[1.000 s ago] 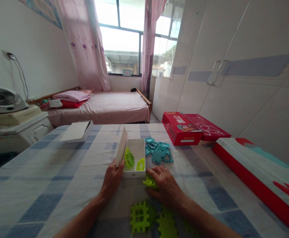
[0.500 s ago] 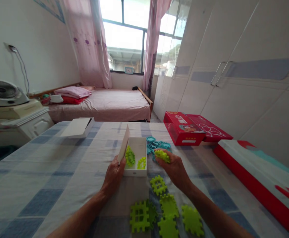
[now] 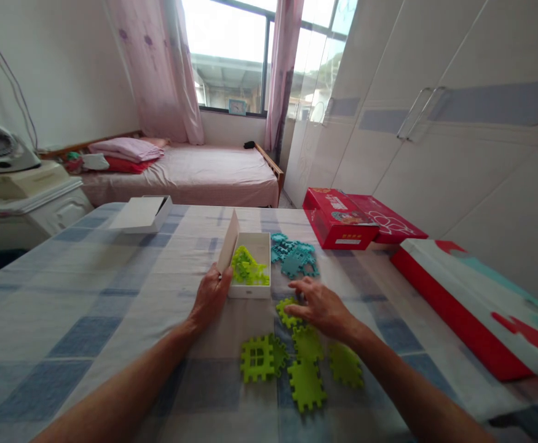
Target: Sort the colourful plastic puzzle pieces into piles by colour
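Note:
My left hand (image 3: 209, 295) grips the left side of a small white box (image 3: 251, 292), by its raised lid flap (image 3: 229, 243). Inside the box lie several yellow-green interlocking plastic pieces (image 3: 245, 266). My right hand (image 3: 326, 307) is open, its fingers apart and over a square green piece with notched edges (image 3: 284, 315); whether they touch it I cannot tell. More green pieces (image 3: 306, 384) lie closer to me, one with a window-like grid (image 3: 257, 359). A heap of turquoise pieces (image 3: 294, 253) lies just right of the box.
Another white box with a tilted lid (image 3: 136, 214) is at the table's far left. Red boxes (image 3: 340, 221) stand at the back right, and a long red-and-white box (image 3: 476, 301) lies along the right side. A checked cloth (image 3: 88, 307) covers the table.
My right hand has let go of a green piece and now reaches over another one, nearer to me. More green pieces lie in the box. The view has tipped downward.

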`<state>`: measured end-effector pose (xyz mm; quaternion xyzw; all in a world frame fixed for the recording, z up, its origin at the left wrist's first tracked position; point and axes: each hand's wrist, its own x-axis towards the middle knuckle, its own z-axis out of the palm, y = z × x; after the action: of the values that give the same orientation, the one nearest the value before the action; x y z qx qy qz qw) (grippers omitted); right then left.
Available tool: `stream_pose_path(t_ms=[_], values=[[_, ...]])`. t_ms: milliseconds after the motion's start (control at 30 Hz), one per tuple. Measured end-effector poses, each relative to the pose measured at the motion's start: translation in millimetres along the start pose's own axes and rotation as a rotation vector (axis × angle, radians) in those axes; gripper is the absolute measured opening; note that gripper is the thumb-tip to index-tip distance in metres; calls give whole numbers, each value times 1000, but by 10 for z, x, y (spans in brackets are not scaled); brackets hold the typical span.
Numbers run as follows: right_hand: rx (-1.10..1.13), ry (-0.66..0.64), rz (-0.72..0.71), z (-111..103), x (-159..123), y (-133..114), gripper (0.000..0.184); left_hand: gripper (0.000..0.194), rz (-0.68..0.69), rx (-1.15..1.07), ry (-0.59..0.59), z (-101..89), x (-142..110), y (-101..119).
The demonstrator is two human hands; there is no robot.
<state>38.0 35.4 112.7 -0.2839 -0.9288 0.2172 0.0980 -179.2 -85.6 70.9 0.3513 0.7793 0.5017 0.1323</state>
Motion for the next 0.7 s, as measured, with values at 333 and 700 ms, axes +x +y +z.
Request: stream_pose_path(t_ms=[333, 700], values=[[106, 15, -18, -10, -190, 70, 38, 31, 65, 24, -7, 7, 34, -32], [12, -215, -111, 7, -839, 82, 79, 29, 85, 61, 11, -6, 27, -2]])
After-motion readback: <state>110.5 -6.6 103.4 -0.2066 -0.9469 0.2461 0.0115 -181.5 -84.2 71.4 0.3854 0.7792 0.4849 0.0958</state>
